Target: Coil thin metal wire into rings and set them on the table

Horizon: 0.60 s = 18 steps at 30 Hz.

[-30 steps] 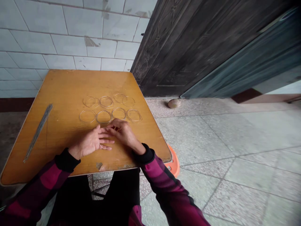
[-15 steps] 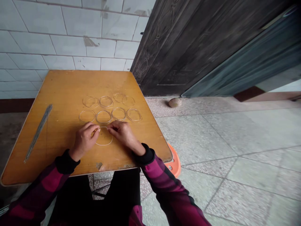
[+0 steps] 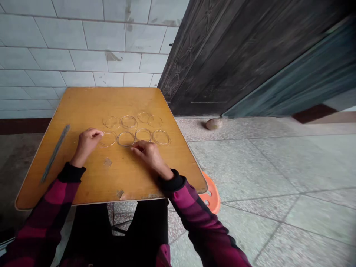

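Thin wire rings [image 3: 126, 139] lie flat on the yellow wooden tabletop [image 3: 83, 107] in a back row and a front row, several in each. My left hand [image 3: 86, 145] rests at the left end of the front row, its pinched fingertips at the edge of the leftmost ring [image 3: 108, 139]. My right hand [image 3: 148, 155] sits just below the front row, with curled fingers reaching the lower edge of the rings. Whether either hand holds a wire is too fine to see. A bundle of straight wire rods [image 3: 55, 153] lies near the table's left edge.
An orange plastic stool [image 3: 213, 198] pokes out beyond the table's front right corner. A rounded stone [image 3: 214, 124] lies on the speckled tile floor [image 3: 250, 167] by a dark carved wooden door [image 3: 222, 55]. White tiles [image 3: 83, 37] cover the wall behind.
My left hand has moved forward and left to the front row. The loose wire ring once between my hands no longer shows there. My right hand has shifted little.
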### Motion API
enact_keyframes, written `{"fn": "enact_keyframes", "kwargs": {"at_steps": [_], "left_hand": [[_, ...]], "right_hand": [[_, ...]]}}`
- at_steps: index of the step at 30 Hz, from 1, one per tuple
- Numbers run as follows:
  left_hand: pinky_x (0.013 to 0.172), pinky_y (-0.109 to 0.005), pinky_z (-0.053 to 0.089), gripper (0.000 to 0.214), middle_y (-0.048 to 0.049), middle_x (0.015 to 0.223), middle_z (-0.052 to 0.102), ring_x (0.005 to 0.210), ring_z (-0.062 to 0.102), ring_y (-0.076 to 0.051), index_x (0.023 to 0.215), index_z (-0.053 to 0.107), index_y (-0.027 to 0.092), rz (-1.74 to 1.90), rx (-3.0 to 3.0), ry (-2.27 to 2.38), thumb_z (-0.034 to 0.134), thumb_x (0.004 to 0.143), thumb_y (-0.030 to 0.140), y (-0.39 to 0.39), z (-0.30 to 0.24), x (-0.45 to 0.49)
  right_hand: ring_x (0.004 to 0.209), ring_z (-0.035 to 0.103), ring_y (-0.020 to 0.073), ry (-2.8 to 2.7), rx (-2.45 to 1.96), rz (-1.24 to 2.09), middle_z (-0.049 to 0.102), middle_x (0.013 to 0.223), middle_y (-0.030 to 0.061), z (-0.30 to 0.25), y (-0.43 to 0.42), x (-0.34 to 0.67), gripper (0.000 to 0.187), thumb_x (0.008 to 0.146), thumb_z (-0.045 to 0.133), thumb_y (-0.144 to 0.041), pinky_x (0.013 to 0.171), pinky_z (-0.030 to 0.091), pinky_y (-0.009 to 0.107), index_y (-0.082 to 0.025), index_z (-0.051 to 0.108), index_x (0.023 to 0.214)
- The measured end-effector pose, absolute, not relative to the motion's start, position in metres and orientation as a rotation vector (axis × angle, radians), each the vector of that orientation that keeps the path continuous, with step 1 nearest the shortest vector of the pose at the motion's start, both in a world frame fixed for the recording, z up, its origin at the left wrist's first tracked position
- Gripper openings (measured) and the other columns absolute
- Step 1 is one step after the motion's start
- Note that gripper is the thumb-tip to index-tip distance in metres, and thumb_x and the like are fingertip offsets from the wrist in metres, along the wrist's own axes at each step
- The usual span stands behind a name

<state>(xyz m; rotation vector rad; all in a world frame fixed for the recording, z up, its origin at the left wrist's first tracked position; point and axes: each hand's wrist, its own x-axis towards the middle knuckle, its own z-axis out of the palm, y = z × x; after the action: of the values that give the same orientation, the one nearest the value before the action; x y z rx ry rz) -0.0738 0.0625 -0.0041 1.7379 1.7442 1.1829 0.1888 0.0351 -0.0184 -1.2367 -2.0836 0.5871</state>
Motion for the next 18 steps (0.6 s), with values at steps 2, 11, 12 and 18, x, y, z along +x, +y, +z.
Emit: {"fn": "enact_keyframes", "kwargs": {"at_steps": [2, 11, 12, 18], "left_hand": [[0.074, -0.03, 0.048, 0.014, -0.0046, 0.078, 0.074, 0.077, 0.066, -0.02, 0.07, 0.073, 0.018, 1.065, 1.683, 1.803, 0.062, 0.073, 0.025, 0.081, -0.005, -0.084], [0.081, -0.032, 0.051, 0.018, -0.0085, 0.084, 0.078, 0.089, 0.071, -0.024, 0.066, 0.076, 0.02, 0.752, 1.763, 1.982, 0.059, 0.071, 0.016, 0.127, -0.016, -0.084], [0.08, -0.032, 0.05, 0.017, -0.0086, 0.083, 0.077, 0.088, 0.07, -0.024, 0.066, 0.076, 0.02, 0.734, 1.772, 1.994, 0.06, 0.072, 0.017, 0.128, -0.015, -0.083], [0.08, -0.031, 0.048, 0.014, -0.0102, 0.09, 0.075, 0.089, 0.067, -0.024, 0.078, 0.076, 0.018, 0.702, 1.809, 2.1, 0.063, 0.077, 0.023, 0.119, 0.005, -0.09]], "right_hand": [[0.064, 0.06, 0.0134, -2.1, -1.246, 0.586, 0.069, 0.074, 0.0047, -0.02, 0.036, 0.189, 0.015, 0.09, 0.061, -0.024, 0.06, 0.04, 0.024, -0.014, 0.069, 0.083], [0.074, 0.065, 0.0156, -2.188, -1.207, 0.579, 0.074, 0.084, 0.0073, -0.025, 0.037, 0.187, 0.016, 0.09, 0.056, -0.019, 0.067, 0.044, 0.026, -0.015, 0.071, 0.086], [0.074, 0.065, 0.0158, -2.192, -1.213, 0.569, 0.074, 0.084, 0.0075, -0.026, 0.037, 0.187, 0.016, 0.09, 0.056, -0.019, 0.067, 0.044, 0.026, -0.015, 0.071, 0.086], [0.073, 0.065, 0.0162, -2.222, -1.213, 0.516, 0.074, 0.083, 0.0077, -0.03, 0.041, 0.19, 0.019, 0.091, 0.055, -0.023, 0.067, 0.044, 0.027, -0.016, 0.071, 0.085]]}}
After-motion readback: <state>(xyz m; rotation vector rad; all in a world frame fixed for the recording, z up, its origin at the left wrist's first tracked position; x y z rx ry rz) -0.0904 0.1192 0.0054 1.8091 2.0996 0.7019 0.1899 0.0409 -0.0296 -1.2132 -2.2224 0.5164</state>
